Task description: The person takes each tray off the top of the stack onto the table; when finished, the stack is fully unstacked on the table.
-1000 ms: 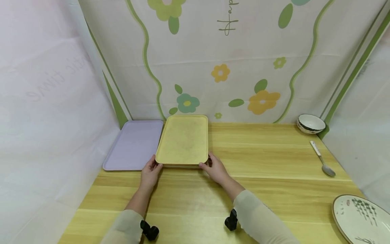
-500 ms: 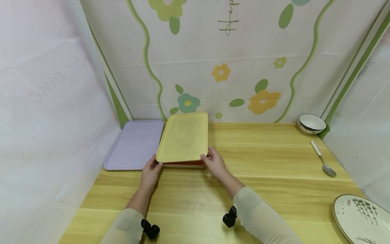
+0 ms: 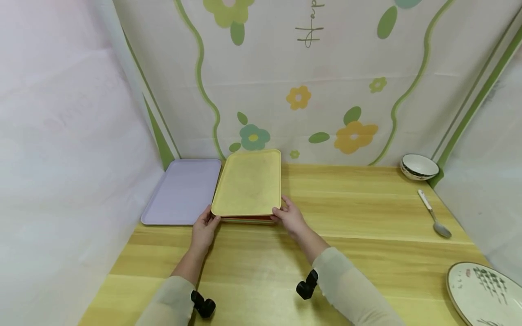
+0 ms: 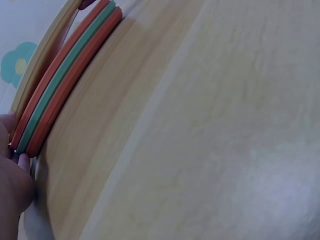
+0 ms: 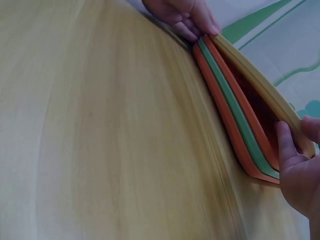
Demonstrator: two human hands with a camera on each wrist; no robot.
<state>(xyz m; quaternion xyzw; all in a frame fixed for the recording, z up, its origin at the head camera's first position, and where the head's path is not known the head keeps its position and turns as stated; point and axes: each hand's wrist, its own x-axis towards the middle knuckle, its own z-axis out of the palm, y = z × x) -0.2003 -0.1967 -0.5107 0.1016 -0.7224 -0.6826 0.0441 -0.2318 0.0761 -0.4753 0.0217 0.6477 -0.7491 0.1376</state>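
Observation:
A yellow tray (image 3: pixel 247 183) tops a stack whose orange and green trays (image 5: pixel 235 112) show beneath it. My right hand (image 3: pixel 290 218) pinches the yellow tray's near right corner, its thumb and fingers on either side of the rim. That corner is raised, leaving a wedge-shaped gap above the upper orange tray. My left hand (image 3: pixel 204 230) holds the near left corner of the stack, with fingertips at the yellow rim and against the lower trays' edges. There the yellow tray stays close to the stack. A lilac tray (image 3: pixel 183 192) lies flat just left of the stack, beside the left hand.
A patterned bowl (image 3: pixel 419 166) stands at the far right corner of the wooden table (image 3: pixel 346 194). Nearer lie a spoon (image 3: pixel 434 215) with a white handle and a decorated oval plate (image 3: pixel 473 294). Printed cloth walls (image 3: pixel 269 68) enclose the back and both sides.
My right hand has lifted the yellow tray's near right corner off the stack, baring the orange tray below. The left hand has stayed at its corner; the head view has shifted slightly.

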